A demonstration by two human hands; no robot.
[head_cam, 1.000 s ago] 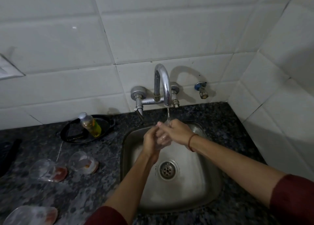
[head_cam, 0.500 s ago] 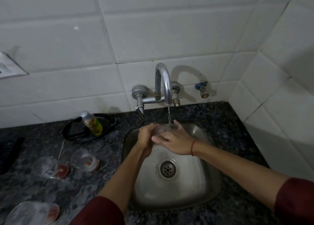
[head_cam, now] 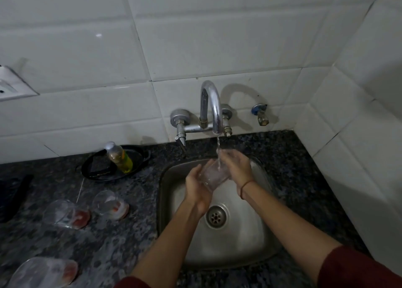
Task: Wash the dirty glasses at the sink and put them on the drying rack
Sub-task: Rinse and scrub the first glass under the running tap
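Observation:
A clear glass (head_cam: pixel 214 176) is held tilted over the steel sink (head_cam: pixel 250 240), under the water running from the chrome tap (head_cam: pixel 212 107). My left hand (head_cam: pixel 196 186) grips its lower side. My right hand (head_cam: pixel 237 164) curls round its upper side, where the stream lands. Three dirty glasses with red residue stand on the dark granite counter to the left: one nearest the sink (head_cam: pixel 109 205), one further left (head_cam: pixel 65 213), one at the bottom left corner (head_cam: pixel 43 273).
A black dish (head_cam: pixel 95 170) holding a bottle of yellow liquid (head_cam: pixel 119 157) sits behind the glasses by the tiled wall. A dark object (head_cam: pixel 13 196) lies at the far left edge. A small valve (head_cam: pixel 261 114) juts from the wall right of the tap.
My hands have parted slightly and turned the glass, which now shows clearly between them under the stream. The view has shifted a little.

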